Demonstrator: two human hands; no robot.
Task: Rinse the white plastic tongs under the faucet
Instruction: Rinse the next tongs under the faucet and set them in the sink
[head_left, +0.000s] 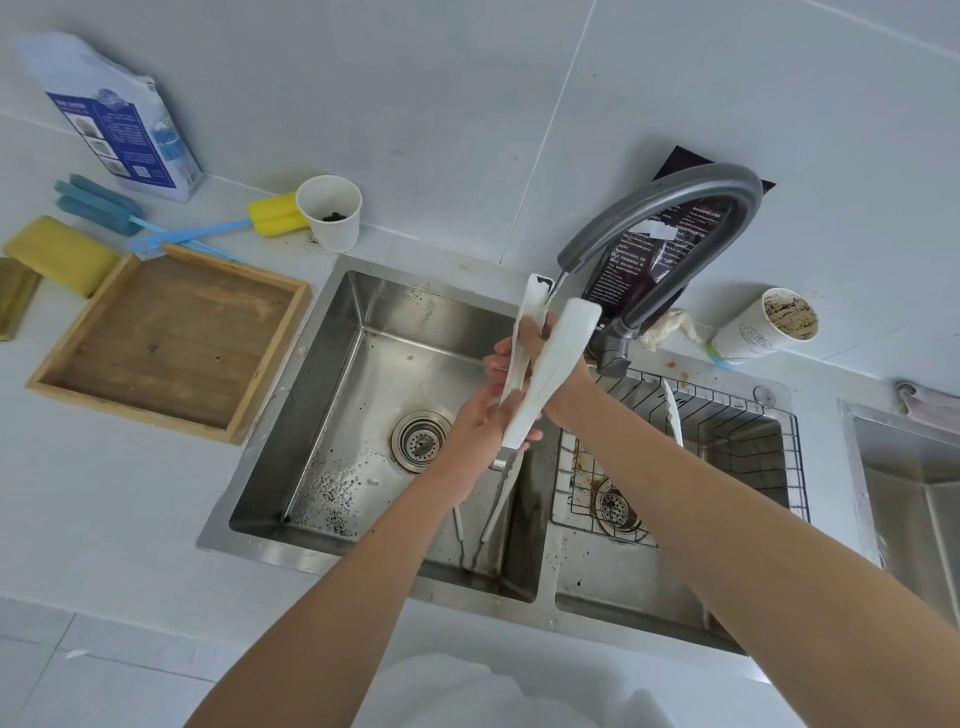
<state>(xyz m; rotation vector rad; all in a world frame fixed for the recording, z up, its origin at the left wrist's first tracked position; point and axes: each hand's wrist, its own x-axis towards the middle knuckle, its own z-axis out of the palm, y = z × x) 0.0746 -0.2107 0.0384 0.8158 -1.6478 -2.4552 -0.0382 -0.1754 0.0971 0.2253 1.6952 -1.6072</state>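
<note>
No word or number can be made out anywhere. The box (124, 130) at ten o'clock carries a blue panel with lines of small white print and small pictures, all too fine to read. The dark bag (644, 260) behind the faucet (675, 192) at one o'clock bears blocks of white print, likewise illegible, and the cup (748, 340) at three o'clock shows only a blue drawn emblem on its side, with no letters that can be told.
</note>
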